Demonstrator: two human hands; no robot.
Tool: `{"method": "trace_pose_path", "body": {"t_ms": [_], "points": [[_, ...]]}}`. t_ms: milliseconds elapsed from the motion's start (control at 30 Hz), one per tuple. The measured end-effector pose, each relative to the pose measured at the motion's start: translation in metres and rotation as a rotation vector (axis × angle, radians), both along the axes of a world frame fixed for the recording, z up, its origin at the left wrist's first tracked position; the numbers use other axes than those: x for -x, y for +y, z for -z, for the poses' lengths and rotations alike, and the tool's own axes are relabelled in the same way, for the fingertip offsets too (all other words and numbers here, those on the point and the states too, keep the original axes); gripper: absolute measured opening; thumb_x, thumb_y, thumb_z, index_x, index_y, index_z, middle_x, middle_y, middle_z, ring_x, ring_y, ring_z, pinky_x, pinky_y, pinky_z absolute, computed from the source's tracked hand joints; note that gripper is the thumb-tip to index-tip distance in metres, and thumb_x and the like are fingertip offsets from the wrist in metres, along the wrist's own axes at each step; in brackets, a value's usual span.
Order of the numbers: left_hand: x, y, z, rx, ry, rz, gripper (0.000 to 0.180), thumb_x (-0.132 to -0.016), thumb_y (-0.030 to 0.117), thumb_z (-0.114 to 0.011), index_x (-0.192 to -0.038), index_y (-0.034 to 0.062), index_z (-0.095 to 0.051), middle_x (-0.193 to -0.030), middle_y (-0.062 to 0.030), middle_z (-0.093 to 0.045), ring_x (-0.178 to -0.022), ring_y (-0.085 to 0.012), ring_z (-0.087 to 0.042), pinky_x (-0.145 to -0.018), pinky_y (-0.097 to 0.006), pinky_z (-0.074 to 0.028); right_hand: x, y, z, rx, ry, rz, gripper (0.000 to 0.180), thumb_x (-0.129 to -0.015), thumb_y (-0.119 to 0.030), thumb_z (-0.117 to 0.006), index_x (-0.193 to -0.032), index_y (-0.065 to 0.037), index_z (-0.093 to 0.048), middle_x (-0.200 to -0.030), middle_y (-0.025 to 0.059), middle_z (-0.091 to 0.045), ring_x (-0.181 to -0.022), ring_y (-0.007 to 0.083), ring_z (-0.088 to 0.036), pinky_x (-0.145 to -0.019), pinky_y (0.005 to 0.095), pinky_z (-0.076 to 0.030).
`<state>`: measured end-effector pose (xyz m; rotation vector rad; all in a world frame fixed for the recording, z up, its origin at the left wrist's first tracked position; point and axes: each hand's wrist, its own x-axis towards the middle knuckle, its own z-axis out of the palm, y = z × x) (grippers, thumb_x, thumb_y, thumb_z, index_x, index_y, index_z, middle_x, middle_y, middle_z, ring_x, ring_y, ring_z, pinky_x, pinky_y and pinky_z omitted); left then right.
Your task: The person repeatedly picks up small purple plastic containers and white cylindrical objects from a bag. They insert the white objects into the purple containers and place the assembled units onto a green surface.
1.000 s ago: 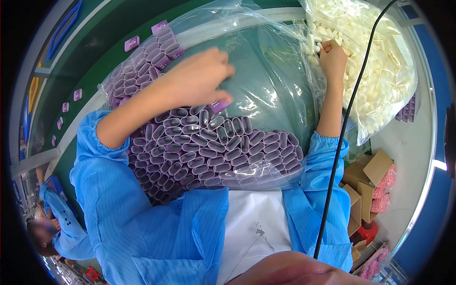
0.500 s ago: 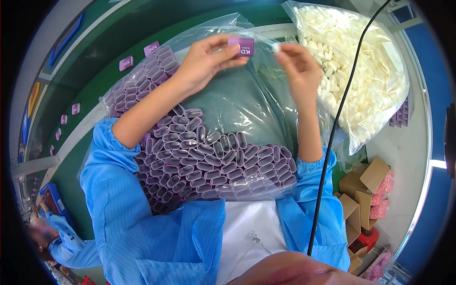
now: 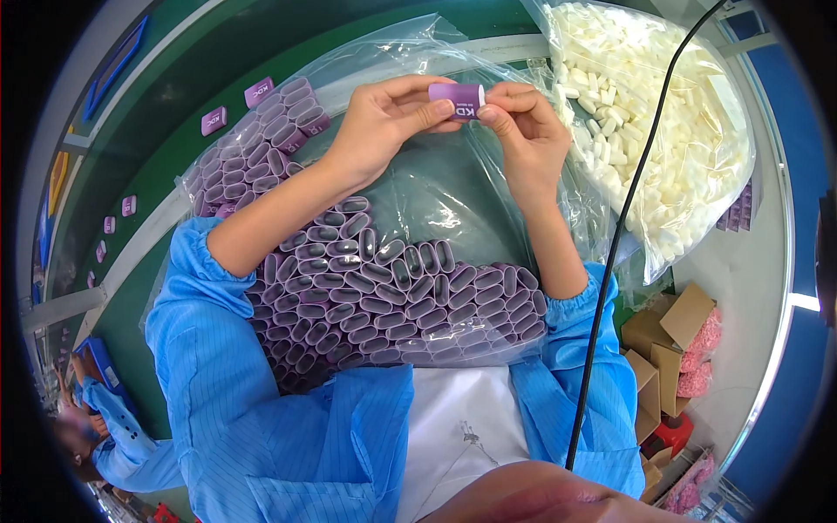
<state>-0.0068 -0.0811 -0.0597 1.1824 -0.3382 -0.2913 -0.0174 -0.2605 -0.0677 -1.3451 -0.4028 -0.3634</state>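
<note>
Purple sleeve (image 3: 457,92): small oval plastic piece, held up between both hands above the clear bag in the lap.
Left hand (image 3: 384,122): pinched on the sleeve's left end, thumb below, fingers above.
Right hand (image 3: 523,131): fingertips closed on the sleeve's right end; anything pressed into it cannot be told.
Clear bag of purple sleeves (image 3: 384,296): most of the load lying loose inside, under the forearms.
Bag of white inserts (image 3: 645,113): full, just right of the hands.
Progress, as judged: early; one piece in hand, large stock apparently left in both bags.
Green table (image 3: 174,139): a few purple pieces lying apart from the bag.
</note>
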Motion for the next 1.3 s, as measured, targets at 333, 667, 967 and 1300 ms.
{"method": "trace_pose_path", "body": {"t_ms": [333, 667, 967, 1300], "points": [[0.004, -0.003, 0.0, 0.151, 0.175, 0.04, 0.033, -0.092, 0.013, -0.058, -0.119, -0.0057, -0.054, -0.112, -0.0121, -0.061, -0.101, -0.0163, -0.061, -0.092, -0.029, -0.052, 0.0, 0.012, 0.007, 0.504, -0.566, 0.443, 0.018, -0.07, 0.002, -0.075, -0.081, 0.001, -0.061, -0.092, 0.0122, -0.059, -0.076, 0.0223, -0.058, -0.062, 0.0291, -0.048], [-0.003, -0.002, -0.005, 0.028, 0.062, 0.042, 0.032, -0.091, 0.012, -0.059, -0.118, -0.0048, -0.055, -0.11, -0.0141, -0.062, -0.098, -0.0172, -0.063, -0.089, -0.029, -0.053, -0.002, 0.012, 0.011, 0.352, -0.416, 0.388, 0.023, -0.071, -0.004, -0.076, -0.089, -0.001, -0.063, -0.094, 0.0127, -0.06, -0.08, 0.0242, -0.061, -0.066, 0.0296, -0.05], [-0.052, 0.057, -0.029, -0.348, -0.163, -0.232, 0.031, -0.089, 0.019, -0.063, -0.113, -0.001, -0.061, -0.102, -0.0073, -0.065, -0.092, -0.0131, -0.062, -0.086, -0.026, -0.046, -0.022, -0.041, -0.014, 0.539, -0.268, 0.527, 0.01, -0.079, -0.009, -0.07, -0.087, -0.004, -0.067, -0.079, 0.0075, -0.065, -0.071, 0.0205, -0.062, -0.064, 0.0303, -0.049], [-0.088, 0.169, 0.001, -1.488, -0.702, -0.719, 0.037, -0.076, 0.026, -0.073, -0.109, 0.0112, -0.064, -0.107, -0.012, -0.058, -0.099, -0.0301, -0.054, -0.084, -0.038, -0.045, -0.081, -0.107, 0.022, 1.167, 0.21, 0.651, 0.017, -0.077, -0.02, -0.07, -0.078, -0.003, -0.066, -0.071, 0.0125, -0.067, -0.066, 0.0278, -0.064, -0.063, 0.0362, -0.049]]}}
